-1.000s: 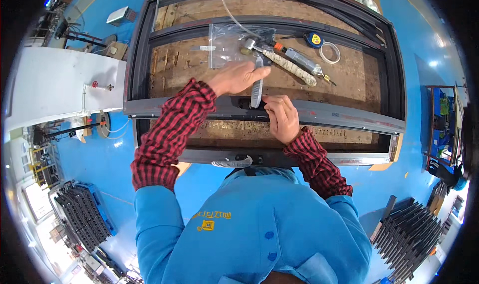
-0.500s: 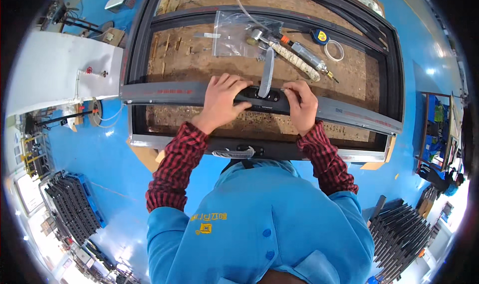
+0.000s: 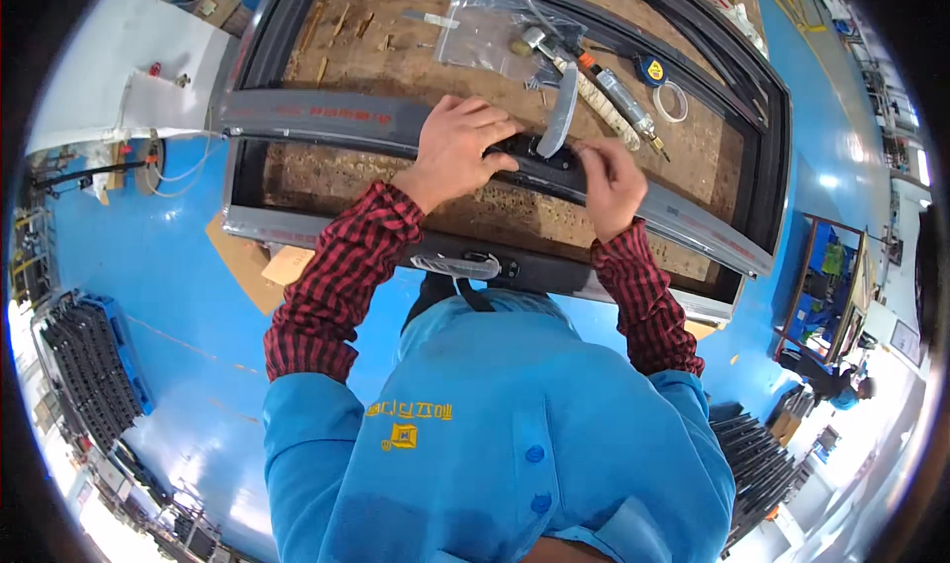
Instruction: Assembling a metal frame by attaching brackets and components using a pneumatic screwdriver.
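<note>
A long dark grey profile bar [image 3: 341, 120] lies across the frame in front of me. A window handle [image 3: 561, 118] with a plastic-wrapped lever stands up from its black base on the bar. Left of that base, my left hand [image 3: 457, 154] curls over the bar, fingers at the far edge and thumb on the near side. At the base's right end my right hand [image 3: 611, 185] is closed in a pinch; what its fingertips hold, if anything, is hidden. A second wrapped handle [image 3: 457, 265] sits on the frame's near rail [image 3: 381, 253].
Beyond the bar, on the wooden board [image 3: 396, 58], lie a clear plastic bag [image 3: 485, 39], a hammer with a wrapped grip [image 3: 606, 108], an inline power screwdriver [image 3: 628, 103], a tape measure [image 3: 650, 69] and a tape roll [image 3: 671, 102]. A person [image 3: 836, 385] is far right.
My view has turned slightly, so the frame appears tilted, its left end higher. Both hands stay at the handle's base; the right fingers have curled in more.
</note>
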The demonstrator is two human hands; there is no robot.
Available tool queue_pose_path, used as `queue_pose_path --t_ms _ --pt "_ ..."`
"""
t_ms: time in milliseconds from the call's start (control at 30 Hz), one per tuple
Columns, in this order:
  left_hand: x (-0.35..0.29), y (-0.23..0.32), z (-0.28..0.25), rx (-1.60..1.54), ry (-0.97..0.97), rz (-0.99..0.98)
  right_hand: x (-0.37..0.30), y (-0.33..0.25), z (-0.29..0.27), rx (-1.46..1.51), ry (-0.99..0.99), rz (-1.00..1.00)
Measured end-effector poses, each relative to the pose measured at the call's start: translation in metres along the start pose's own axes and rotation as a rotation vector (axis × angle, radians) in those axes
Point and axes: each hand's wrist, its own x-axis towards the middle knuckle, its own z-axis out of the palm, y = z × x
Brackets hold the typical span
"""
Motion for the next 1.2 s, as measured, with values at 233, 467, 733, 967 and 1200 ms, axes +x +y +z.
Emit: queue_pose_path --t_ms 233,467,733,967,1200 --pt "-0.009 0.005 -0.016 0.155 0.029 0.009 0.064 -0.046 0.007 -0.284 -0.344 -0.419" --pt "-0.026 -0.007 -0.018 0.085 0.117 0.048 0.060 -0.034 0.025 -0.439 -0.456 -0.531" --pt "-0.023 -0.003 -0.016 -0.016 0.140 0.009 0.052 -0.032 0.029 -0.496 -0.373 -0.611" --pt "-0.020 0.000 -0.014 -0.026 0.148 -0.025 0.057 -0.043 0.029 -0.656 -0.411 -0.694" --pt "-0.021 -0.002 -0.012 -0.052 0.150 -0.035 0.049 -0.061 0.038 -0.903 -0.522 -0.770"
